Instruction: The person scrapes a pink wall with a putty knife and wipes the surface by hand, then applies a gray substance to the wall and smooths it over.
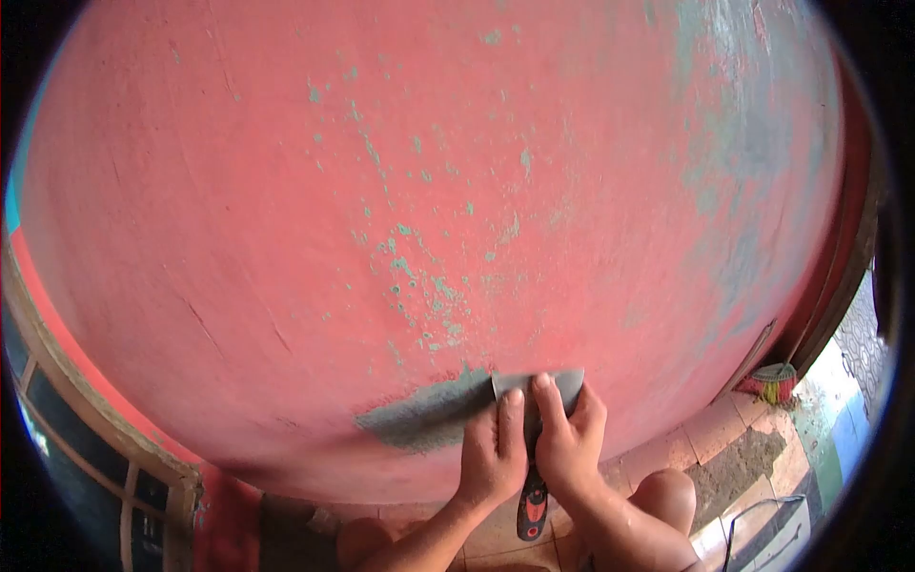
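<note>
Both hands grip a paint scraper [532, 510] with a wide metal blade and a black and red handle that points down toward me. Its blade edge lies against the pink painted wall [238, 191], low down. My left hand [493, 453] is closed on the scraper's left side, thumb on the blade. From the right, my right hand [569, 440] closes round it, thumb also pressed on the blade. Just left of the blade is a bare grey patch [429, 415] with ragged greenish edges. Above it, small green chips show through the pink paint.
A wooden-framed window [124, 477] is at lower left. At right, a broom head [770, 383] with red and yellow bristles rests by the wall's foot. Grey debris [739, 467] covers part of the tiled floor [667, 448]. My knees are close below the hands.
</note>
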A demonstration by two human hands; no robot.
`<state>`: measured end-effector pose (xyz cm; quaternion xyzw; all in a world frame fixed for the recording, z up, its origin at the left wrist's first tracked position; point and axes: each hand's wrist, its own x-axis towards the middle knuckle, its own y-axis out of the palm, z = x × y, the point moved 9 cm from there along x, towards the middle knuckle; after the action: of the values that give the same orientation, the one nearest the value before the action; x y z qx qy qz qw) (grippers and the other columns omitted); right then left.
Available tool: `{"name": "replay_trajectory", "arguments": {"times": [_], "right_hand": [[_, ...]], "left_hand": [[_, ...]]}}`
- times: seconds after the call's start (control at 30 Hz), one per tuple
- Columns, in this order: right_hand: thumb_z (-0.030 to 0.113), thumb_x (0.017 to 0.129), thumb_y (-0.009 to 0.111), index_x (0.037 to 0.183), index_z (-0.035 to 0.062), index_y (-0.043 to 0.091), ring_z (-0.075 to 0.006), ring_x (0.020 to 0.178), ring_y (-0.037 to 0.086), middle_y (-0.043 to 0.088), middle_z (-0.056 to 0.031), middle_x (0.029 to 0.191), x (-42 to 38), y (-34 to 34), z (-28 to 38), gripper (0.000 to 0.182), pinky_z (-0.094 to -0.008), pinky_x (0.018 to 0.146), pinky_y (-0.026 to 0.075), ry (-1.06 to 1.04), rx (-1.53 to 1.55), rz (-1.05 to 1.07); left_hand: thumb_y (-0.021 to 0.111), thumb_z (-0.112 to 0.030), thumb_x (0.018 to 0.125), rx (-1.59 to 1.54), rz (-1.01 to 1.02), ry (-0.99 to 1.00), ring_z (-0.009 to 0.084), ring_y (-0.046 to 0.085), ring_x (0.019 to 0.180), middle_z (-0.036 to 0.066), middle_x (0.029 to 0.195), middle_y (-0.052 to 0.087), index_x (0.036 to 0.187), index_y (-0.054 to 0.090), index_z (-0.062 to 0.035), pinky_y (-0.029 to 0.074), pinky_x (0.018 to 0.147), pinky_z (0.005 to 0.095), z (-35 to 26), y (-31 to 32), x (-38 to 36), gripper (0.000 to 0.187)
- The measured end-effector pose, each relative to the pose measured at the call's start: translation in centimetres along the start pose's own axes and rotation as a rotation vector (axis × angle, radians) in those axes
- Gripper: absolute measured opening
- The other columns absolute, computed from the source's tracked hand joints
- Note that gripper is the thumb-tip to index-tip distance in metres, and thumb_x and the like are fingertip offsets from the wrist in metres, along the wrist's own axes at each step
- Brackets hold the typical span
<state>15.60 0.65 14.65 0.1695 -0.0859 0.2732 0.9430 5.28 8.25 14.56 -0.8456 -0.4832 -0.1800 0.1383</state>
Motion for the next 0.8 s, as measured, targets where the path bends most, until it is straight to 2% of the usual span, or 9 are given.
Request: {"name": "replay_trajectory", "arguments": {"times": [0.1,0.17,0.2,0.23,0.4,0.5,0.7,0.77,0.8], "right_hand": [[0.018,0.099,0.064,0.085,-0.0037,0.061,-0.0066,0.073,0.05,0.061,-0.001,0.073,0.3,0.5,1.0,0.026,-0.0273,0.062,0.044,0.013,-0.041,0.037],[0.018,0.099,0.064,0.086,-0.0037,0.061,-0.0065,0.074,0.051,0.061,-0.0008,0.074,0.0,0.2,1.2,0.025,-0.027,0.063,0.045,-0.012,-0.062,0.015],[0.018,0.099,0.064,0.088,-0.0034,0.062,-0.0064,0.074,0.051,0.062,-0.0005,0.076,-0.3,-0.1,0.4,0.025,-0.0266,0.063,0.045,0.021,0.018,-0.007],[0.018,0.099,0.064,0.088,-0.0033,0.062,-0.0064,0.075,0.051,0.062,-0.0004,0.076,-0.1,0.0,0.2,0.024,-0.0265,0.063,0.045,0.016,0.021,-0.007],[0.018,0.099,0.064,0.089,-0.003,0.062,-0.0064,0.076,0.052,0.062,-0.0006,0.078,0.0,0.7,0.8,0.024,-0.026,0.065,0.045,0.05,0.001,0.032],[0.018,0.099,0.065,0.088,-0.0033,0.061,-0.0064,0.075,0.052,0.063,-0.0009,0.077,-0.1,0.1,-0.2,0.024,-0.0259,0.065,0.045,0.054,-0.005,0.025],[0.02,0.098,0.066,0.09,-0.0036,0.062,-0.0063,0.074,0.053,0.065,-0.0022,0.077,0.4,0.4,0.2,0.025,-0.0262,0.064,0.046,0.061,0.006,0.074],[0.02,0.098,0.066,0.09,-0.0038,0.063,-0.0063,0.074,0.053,0.065,-0.0026,0.077,-0.1,-0.4,-0.5,0.025,-0.0265,0.064,0.046,0.042,-0.033,0.032],[0.02,0.098,0.066,0.09,-0.0037,0.063,-0.0063,0.074,0.052,0.065,-0.0026,0.077,-0.3,-0.4,-0.7,0.025,-0.0266,0.064,0.046,0.036,-0.007,0.009]], "left_hand": [[0.043,-0.025,0.109,-0.07,0.017,-0.067,0.0064,0.048,0.075,0.009,0.07,0.054,0.085,0.055,0.002,0.044,0.062,0.031,-0.5,-0.5,1.0,0.038],[0.043,-0.025,0.109,-0.057,-0.011,-0.049,0.0071,0.05,0.076,0.008,0.072,0.057,0.089,0.059,0.0029,0.045,0.064,0.0312,0.0,-0.2,0.2,0.038],[0.043,-0.025,0.109,0.005,0.0,0.05,0.0077,0.053,0.078,0.008,0.075,0.06,0.094,0.062,0.0036,0.047,0.067,0.0315,-0.5,0.1,0.2,0.037],[0.043,-0.026,0.109,0.052,0.045,-0.024,0.0081,0.054,0.079,0.008,0.076,0.062,0.098,0.063,0.004,0.048,0.068,0.0321,0.3,0.2,-0.3,0.037],[0.043,-0.025,0.109,-0.063,0.02,-0.073,0.0084,0.052,0.075,0.008,0.074,0.06,0.093,0.061,0.0034,0.046,0.065,0.0332,-1.0,-0.6,1.0,0.037],[0.044,-0.025,0.109,0.021,0.013,0.042,0.0082,0.05,0.074,0.008,0.072,0.059,0.091,0.059,0.0035,0.045,0.064,0.0328,-0.5,-0.1,0.2,0.037],[0.043,-0.025,0.109,-0.013,-0.007,-0.078,0.0076,0.048,0.074,0.011,0.07,0.057,0.086,0.057,0.0035,0.044,0.063,0.0333,1.2,-0.1,-0.4,0.039],[0.042,-0.024,0.109,0.007,-0.01,-0.058,0.0076,0.048,0.073,0.01,0.069,0.057,0.085,0.056,0.0035,0.044,0.062,0.0333,1.3,0.3,-0.6,0.039],[0.042,-0.024,0.11,0.044,-0.015,0.033,0.0088,0.051,0.074,0.009,0.07,0.059,0.087,0.057,0.004,0.046,0.064,0.0337,0.2,0.3,-0.5,0.039]]}}
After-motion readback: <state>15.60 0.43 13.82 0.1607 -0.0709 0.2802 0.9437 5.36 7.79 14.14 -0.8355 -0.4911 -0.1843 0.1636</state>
